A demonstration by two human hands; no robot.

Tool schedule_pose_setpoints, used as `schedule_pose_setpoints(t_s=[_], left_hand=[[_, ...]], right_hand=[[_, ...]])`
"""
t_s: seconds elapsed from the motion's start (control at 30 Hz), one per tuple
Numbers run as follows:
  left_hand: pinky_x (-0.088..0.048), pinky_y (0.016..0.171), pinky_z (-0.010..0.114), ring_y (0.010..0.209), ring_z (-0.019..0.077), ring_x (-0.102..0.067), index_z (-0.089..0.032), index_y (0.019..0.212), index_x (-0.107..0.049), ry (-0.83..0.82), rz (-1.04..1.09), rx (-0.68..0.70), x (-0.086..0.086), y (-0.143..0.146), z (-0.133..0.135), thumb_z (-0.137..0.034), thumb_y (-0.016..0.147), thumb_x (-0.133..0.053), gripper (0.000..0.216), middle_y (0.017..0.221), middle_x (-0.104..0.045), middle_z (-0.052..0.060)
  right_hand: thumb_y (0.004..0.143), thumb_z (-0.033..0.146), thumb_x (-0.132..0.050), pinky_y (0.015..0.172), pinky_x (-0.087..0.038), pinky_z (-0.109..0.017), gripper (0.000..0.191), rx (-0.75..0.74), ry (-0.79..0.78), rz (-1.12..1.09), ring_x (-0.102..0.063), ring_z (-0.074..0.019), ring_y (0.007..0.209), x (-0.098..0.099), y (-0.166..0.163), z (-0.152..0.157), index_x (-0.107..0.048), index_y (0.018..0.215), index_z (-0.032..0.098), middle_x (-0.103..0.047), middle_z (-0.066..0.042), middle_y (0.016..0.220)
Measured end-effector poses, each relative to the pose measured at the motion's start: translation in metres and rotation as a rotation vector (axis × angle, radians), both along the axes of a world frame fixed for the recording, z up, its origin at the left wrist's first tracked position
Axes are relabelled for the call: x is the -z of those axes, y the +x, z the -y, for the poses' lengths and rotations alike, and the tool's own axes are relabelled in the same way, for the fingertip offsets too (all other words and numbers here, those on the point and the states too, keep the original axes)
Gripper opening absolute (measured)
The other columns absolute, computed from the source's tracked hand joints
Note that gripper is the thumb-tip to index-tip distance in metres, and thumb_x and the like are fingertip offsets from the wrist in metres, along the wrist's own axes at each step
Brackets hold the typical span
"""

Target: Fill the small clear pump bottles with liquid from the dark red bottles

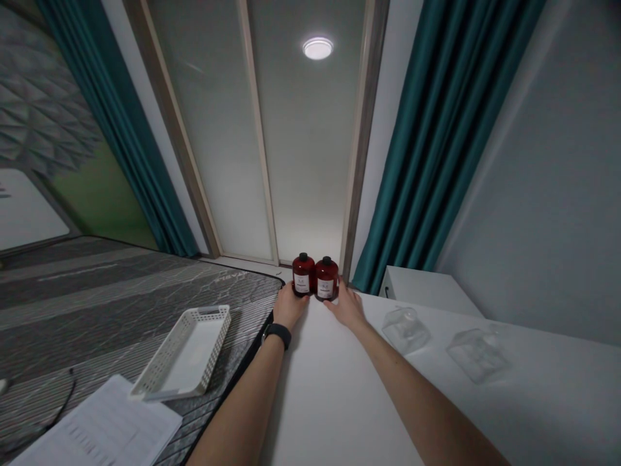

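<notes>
Two dark red bottles with black caps and white labels stand upright side by side at the far end of the white table [334, 375]. My left hand [290, 307], with a black watch [276, 335] on its wrist, grips the left red bottle [301, 274] low on its outer side. From the other side, my right hand [348, 308] has its thumb and fingers around the lower part of the right red bottle [326, 279]. The two bottles touch or nearly touch each other. Both arms are stretched far forward over the table.
Two clear plastic items, a left one [405, 329] and a right one [478, 355], lie on the table at right. On the grey striped bed to the left are a white basket [213, 353] and printed papers [104, 424]. A white cabinet [431, 288] stands beyond the table.
</notes>
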State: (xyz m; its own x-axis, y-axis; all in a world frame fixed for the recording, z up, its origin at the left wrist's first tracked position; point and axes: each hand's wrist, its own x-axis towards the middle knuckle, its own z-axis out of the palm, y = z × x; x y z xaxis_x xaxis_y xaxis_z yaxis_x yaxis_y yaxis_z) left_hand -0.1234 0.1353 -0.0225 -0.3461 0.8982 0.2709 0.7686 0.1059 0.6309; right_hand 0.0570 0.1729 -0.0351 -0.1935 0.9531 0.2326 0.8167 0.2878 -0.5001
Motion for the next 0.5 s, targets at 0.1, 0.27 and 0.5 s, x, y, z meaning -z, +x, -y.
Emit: schedule_pose_setpoints(t_s=[0.1,0.27,0.5], left_hand=[[-0.049,0.084,0.032,0.113,0.0296,-0.066,-0.016,0.120,-0.062,-0.001,0.007,-0.009,0.0001,0.0000,0.0001,-0.022,0.079,-0.074,0.043,0.121,-0.071,0.017],[-0.049,0.083,0.031,0.112,0.0292,-0.067,-0.017,0.119,-0.063,0.000,0.027,-0.006,-0.0009,0.0005,-0.0002,-0.022,0.080,-0.072,0.040,0.120,-0.072,0.016],[-0.049,0.080,0.032,0.110,0.0307,-0.068,-0.017,0.120,-0.062,-0.016,0.032,-0.018,-0.0022,0.0014,0.0012,-0.025,0.081,-0.072,0.042,0.119,-0.073,0.016]], right_hand=[[0.083,0.037,-0.070,0.104,-0.036,-0.045,0.085,-0.005,0.006,0.003,-0.055,-0.0339,0.127,-0.0015,-0.0011,-0.0002,-0.027,0.153,0.014,-0.065,-0.018,0.131],[0.083,0.038,-0.071,0.103,-0.037,-0.044,0.083,0.002,0.023,0.012,-0.055,-0.0337,0.127,-0.0002,-0.0025,-0.0010,-0.029,0.151,0.016,-0.065,-0.017,0.132],[0.086,0.036,-0.068,0.104,-0.039,-0.043,0.068,-0.012,0.050,0.018,-0.055,-0.0332,0.128,0.0031,-0.0017,0.0018,-0.039,0.144,0.017,-0.064,-0.017,0.133]])
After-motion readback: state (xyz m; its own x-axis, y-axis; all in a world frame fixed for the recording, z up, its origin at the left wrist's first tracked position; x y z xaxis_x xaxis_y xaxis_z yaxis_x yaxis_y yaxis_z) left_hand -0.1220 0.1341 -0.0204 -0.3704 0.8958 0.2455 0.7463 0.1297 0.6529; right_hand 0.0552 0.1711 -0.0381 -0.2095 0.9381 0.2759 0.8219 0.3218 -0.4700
